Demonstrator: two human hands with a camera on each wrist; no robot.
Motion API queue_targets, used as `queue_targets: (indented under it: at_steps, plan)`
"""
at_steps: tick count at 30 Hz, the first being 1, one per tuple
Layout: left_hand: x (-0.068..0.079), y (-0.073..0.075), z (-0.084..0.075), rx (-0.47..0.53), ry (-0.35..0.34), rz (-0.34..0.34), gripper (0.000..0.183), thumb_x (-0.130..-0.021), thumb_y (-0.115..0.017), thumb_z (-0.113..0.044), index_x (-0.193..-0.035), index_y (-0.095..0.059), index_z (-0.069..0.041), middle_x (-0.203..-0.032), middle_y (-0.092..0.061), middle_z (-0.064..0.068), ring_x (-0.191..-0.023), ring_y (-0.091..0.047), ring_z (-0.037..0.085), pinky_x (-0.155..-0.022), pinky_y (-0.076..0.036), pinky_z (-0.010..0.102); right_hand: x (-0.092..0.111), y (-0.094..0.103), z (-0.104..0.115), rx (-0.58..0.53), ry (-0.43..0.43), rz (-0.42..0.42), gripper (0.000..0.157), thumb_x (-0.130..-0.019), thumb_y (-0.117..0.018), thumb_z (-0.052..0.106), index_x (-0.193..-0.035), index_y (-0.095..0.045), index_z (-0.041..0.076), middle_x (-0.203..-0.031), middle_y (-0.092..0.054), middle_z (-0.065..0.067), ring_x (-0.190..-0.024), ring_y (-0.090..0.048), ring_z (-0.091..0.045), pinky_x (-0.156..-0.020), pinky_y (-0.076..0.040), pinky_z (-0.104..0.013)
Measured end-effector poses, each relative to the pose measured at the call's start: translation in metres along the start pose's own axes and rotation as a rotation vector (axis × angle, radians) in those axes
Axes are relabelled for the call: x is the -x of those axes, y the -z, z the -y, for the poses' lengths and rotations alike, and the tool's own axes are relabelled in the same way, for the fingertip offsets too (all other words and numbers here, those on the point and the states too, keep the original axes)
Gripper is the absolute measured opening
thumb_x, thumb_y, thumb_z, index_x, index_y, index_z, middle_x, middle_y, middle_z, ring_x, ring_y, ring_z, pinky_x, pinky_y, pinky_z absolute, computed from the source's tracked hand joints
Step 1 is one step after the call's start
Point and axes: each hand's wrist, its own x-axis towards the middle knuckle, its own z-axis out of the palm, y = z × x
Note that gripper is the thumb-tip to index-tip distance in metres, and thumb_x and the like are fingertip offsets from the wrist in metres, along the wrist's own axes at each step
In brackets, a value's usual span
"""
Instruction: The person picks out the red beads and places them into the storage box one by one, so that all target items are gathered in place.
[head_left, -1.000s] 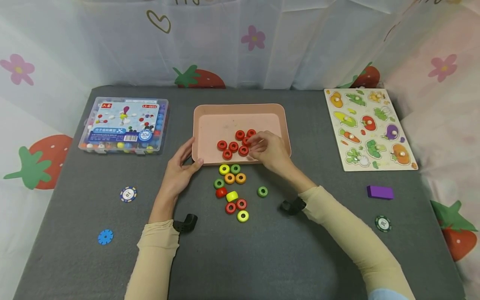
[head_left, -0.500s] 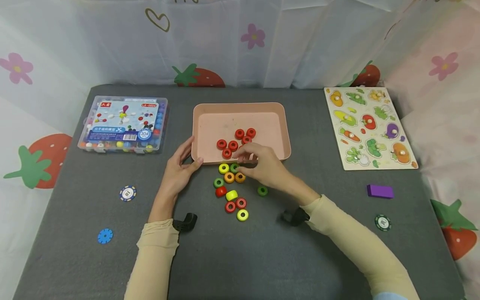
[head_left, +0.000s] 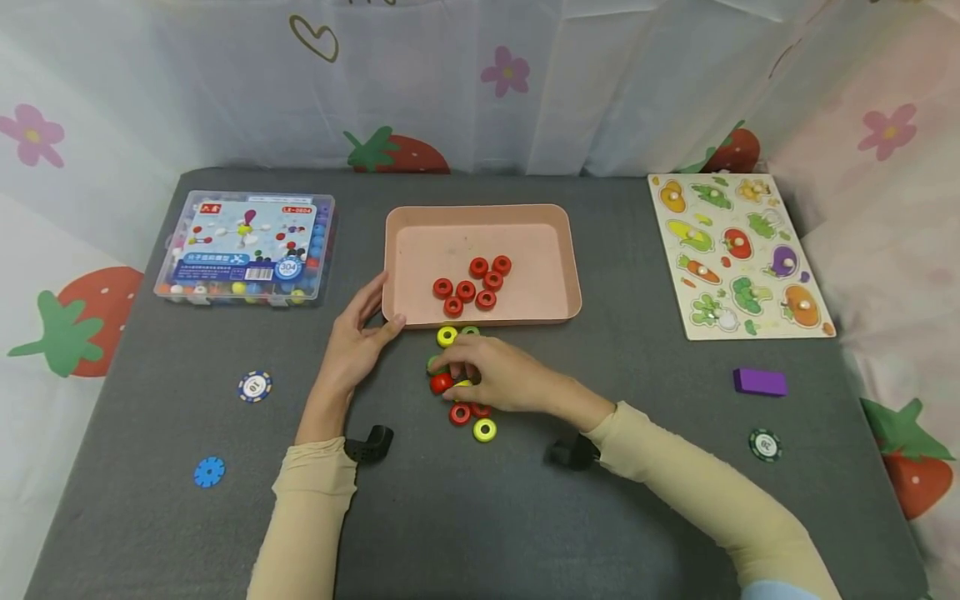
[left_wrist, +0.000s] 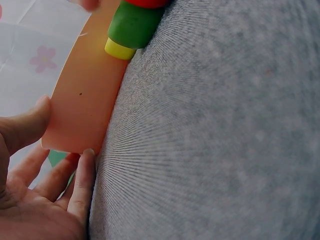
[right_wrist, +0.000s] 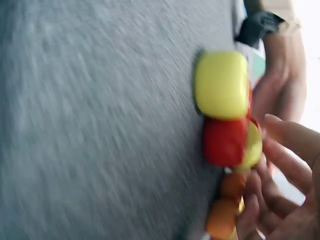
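Observation:
My left hand (head_left: pixel 355 348) holds the near left corner of a pink tray (head_left: pixel 525 310), thumb at the front wall and fingers along the side. Several red ring beads (head_left: pixel 485 299) lie in the tray. My right hand (head_left: pixel 506 373) reaches over loose beads in front of it, thumb and fingertips on either side of a red bead (head_left: pixel 441 383). In the right wrist view, blurred, the fingers stand apart beside yellow (right_wrist: pixel 221 85), red (right_wrist: pixel 224 142) and orange beads (right_wrist: pixel 222 218). The hand covers part of the pile. A yellow bead (head_left: pixel 485 430) lies nearest me.
A clear case of coloured balls (head_left: pixel 245 248) lies at the back left, a vegetable puzzle board (head_left: pixel 742 258) at the back right. Chips (head_left: pixel 255 386) and a blue disc (head_left: pixel 209 472) are at left; a purple block (head_left: pixel 761 382) and dark chip (head_left: pixel 765 445) at right.
My right hand has moved out of the tray, toward me and left, onto the loose beads. It now covers the orange beads and the separate green one. My left hand stays at the tray corner.

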Motion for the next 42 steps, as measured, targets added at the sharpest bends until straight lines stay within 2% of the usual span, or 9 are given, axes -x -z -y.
queue_targets:
  at_steps: [4,13,19,24,28,30,36,39,42]
  plan:
    - [0.0,0.0,-0.001,0.003,0.001,0.0,0.069,-0.096,-0.07,-0.02,-0.156,-0.037,-0.028,-0.158,-0.04,0.004,-0.122,-0.06,0.03,-0.085,-0.048,0.019,-0.001,-0.007,0.004,0.087,-0.037,-0.032,0.035,-0.087,-0.08,0.03,-0.12,-0.072,0.022,-0.1,-0.058,0.005,-0.086,-0.053,-0.01,-0.071,-0.046,-0.027]
    - [0.001,0.0,-0.002,0.008,-0.004,-0.006,0.069,-0.095,-0.07,-0.019,-0.156,-0.037,-0.026,-0.158,-0.04,0.006,-0.128,-0.056,0.028,-0.083,-0.047,0.016,-0.001,-0.013,0.007,0.115,-0.061,-0.061,0.027,-0.083,-0.084,0.023,-0.108,-0.074,0.02,-0.103,-0.059,0.007,-0.092,-0.055,-0.009,-0.078,-0.048,-0.028]
    - [0.001,-0.001,-0.003,0.004,-0.007,-0.006,0.069,-0.095,-0.07,-0.02,-0.156,-0.037,-0.026,-0.158,-0.041,0.005,-0.13,-0.055,0.027,-0.084,-0.047,0.016,0.001,-0.008,0.004,-0.006,-0.028,-0.109,0.024,-0.087,-0.08,0.024,-0.108,-0.07,0.018,-0.103,-0.06,0.006,-0.091,-0.056,-0.01,-0.079,-0.048,-0.026]
    - [0.001,-0.001,-0.003,0.003,-0.01,-0.004,0.069,-0.095,-0.07,-0.02,-0.156,-0.037,-0.026,-0.158,-0.04,0.006,-0.132,-0.053,0.026,-0.085,-0.047,0.017,0.001,0.0,-0.002,-0.137,0.085,-0.225,0.027,-0.095,-0.071,0.018,-0.12,-0.065,0.011,-0.101,-0.063,0.003,-0.082,-0.056,-0.012,-0.072,-0.048,-0.028]
    - [0.001,-0.001,-0.003,0.004,0.001,-0.002,0.069,-0.096,-0.069,-0.02,-0.156,-0.037,-0.027,-0.158,-0.039,0.005,-0.129,-0.056,0.027,-0.085,-0.047,0.018,0.0,0.008,-0.009,-0.171,0.132,-0.338,0.025,-0.097,-0.067,0.013,-0.121,-0.069,0.009,-0.109,-0.063,0.001,-0.087,-0.055,-0.013,-0.077,-0.05,-0.033]
    - [0.001,-0.001,-0.003,0.004,0.006,-0.002,0.069,-0.096,-0.069,-0.02,-0.156,-0.036,-0.028,-0.158,-0.04,0.004,-0.127,-0.057,0.027,-0.085,-0.048,0.019,0.0,0.013,-0.011,-0.201,0.101,-0.404,0.023,-0.095,-0.068,0.01,-0.119,-0.07,0.009,-0.108,-0.063,-0.001,-0.089,-0.056,-0.014,-0.078,-0.051,-0.033]
    - [0.001,-0.001,-0.003,0.005,0.005,-0.004,0.07,-0.096,-0.07,-0.02,-0.156,-0.036,-0.029,-0.158,-0.04,0.003,-0.123,-0.06,0.028,-0.084,-0.049,0.019,-0.003,0.032,-0.023,-0.323,-0.087,-0.602,0.037,-0.083,-0.08,0.002,-0.118,-0.068,0.005,-0.109,-0.063,-0.005,-0.081,-0.063,-0.017,-0.074,-0.054,-0.028]
    - [0.001,-0.001,-0.002,0.002,0.005,-0.004,0.07,-0.095,-0.07,-0.021,-0.156,-0.036,-0.029,-0.158,-0.04,0.003,-0.122,-0.06,0.028,-0.084,-0.049,0.019,-0.003,0.041,-0.029,-0.321,-0.162,-0.633,0.035,-0.083,-0.08,0.004,-0.116,-0.069,0.005,-0.109,-0.065,-0.008,-0.082,-0.065,-0.019,-0.074,-0.054,-0.031]
    - [0.001,-0.001,-0.003,-0.002,0.009,-0.003,0.07,-0.095,-0.07,-0.021,-0.156,-0.036,-0.03,-0.158,-0.04,0.002,-0.122,-0.061,0.028,-0.086,-0.05,0.022,-0.003,0.047,-0.035,-0.269,-0.221,-0.617,0.033,-0.084,-0.081,0.01,-0.114,-0.07,0.005,-0.108,-0.065,-0.009,-0.088,-0.065,-0.022,-0.077,-0.053,-0.035]
